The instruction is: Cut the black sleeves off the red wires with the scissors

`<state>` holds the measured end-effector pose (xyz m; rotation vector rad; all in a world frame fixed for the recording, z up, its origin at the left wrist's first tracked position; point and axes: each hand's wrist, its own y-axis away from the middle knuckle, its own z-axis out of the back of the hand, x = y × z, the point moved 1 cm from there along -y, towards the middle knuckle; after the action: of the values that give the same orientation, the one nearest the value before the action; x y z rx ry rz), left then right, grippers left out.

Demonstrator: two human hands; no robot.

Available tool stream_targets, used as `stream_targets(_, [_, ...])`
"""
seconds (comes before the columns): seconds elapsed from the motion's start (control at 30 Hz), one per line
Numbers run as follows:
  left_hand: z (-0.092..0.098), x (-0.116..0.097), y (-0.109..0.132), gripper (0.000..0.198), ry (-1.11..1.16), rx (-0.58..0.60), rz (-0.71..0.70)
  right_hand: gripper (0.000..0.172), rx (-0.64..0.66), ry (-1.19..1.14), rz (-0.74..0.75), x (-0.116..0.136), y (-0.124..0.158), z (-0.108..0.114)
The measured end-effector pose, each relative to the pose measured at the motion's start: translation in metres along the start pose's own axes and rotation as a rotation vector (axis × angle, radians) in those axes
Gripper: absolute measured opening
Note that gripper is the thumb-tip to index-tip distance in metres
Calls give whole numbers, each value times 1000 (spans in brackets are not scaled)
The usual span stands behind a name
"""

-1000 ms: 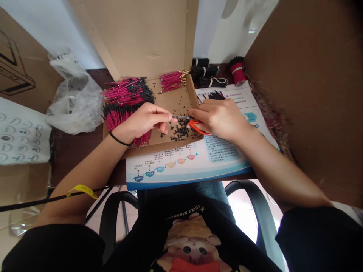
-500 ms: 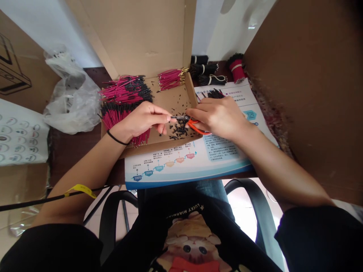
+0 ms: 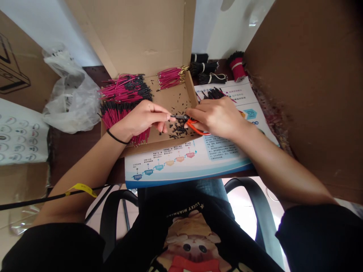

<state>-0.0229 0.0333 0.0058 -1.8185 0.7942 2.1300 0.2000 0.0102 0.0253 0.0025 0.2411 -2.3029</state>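
Note:
Orange-handled scissors (image 3: 195, 127) are in my right hand (image 3: 217, 116), its fingers closed round the handles and the blades pointing left. The blade tips reach the fingertips of my left hand (image 3: 149, 118), which are pinched together over the cardboard tray (image 3: 167, 142). What the left fingers pinch is too small to make out. Short black cut bits (image 3: 178, 130) lie scattered in the tray beneath the blades. Bundles of red wires with black ends (image 3: 124, 88) fill the tray's left side, partly hidden by my left hand. Black-ended wires (image 3: 214, 93) lie just beyond my right hand.
A smaller bundle of red wires with gold tips (image 3: 171, 77) lies at the tray's back. Banded black bundles (image 3: 205, 68) and a red one (image 3: 237, 67) stand behind. A printed sheet (image 3: 181, 170) lies under the tray; a clear plastic bag (image 3: 75, 100) sits left.
Both hands stay nearly in place, with the scissors still at the left fingertips. More of the wires beyond my right hand shows now. The view has shifted very slightly.

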Motion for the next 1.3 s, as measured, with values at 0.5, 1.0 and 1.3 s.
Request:
stream_targets(0.5, [-2,0,0,11,41,-11,17,29,-1,-25,-166,-1,-2,-1])
stream_targets(1.0, [-2,-8,4,14,191,-37,7,55,-198,-252,-287,-3,-6,-5])
stream_targets(1.3, [-18,-7,7,14,298,17,1,22,-424,-628,-335,12,-17,-1])
